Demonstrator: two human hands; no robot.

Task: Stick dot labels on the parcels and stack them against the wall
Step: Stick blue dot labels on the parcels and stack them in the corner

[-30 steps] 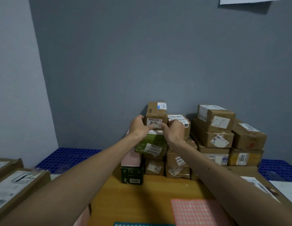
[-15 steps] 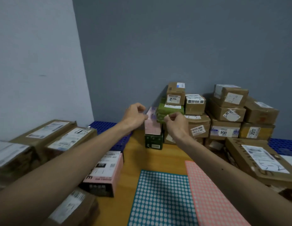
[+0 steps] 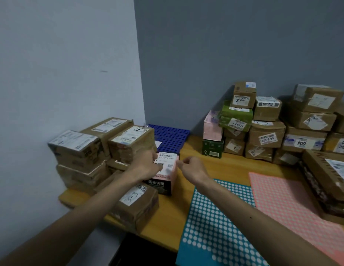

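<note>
Leftward, left hand on pink parcel, fingers' grip unclear, right hand beside it, fingers loosely curled, empty.

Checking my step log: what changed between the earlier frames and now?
Both hands left the top brown box on the wall stack and came down-left: the left hand now touches the pink box, the right hand hovers beside it, apparently empty. The stack and dot sheets stayed put.

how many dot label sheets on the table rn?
2. A teal sheet lies at the near table edge, partly under the right forearm; a pink sheet lies just right of it. More could be hidden beneath them.
</note>
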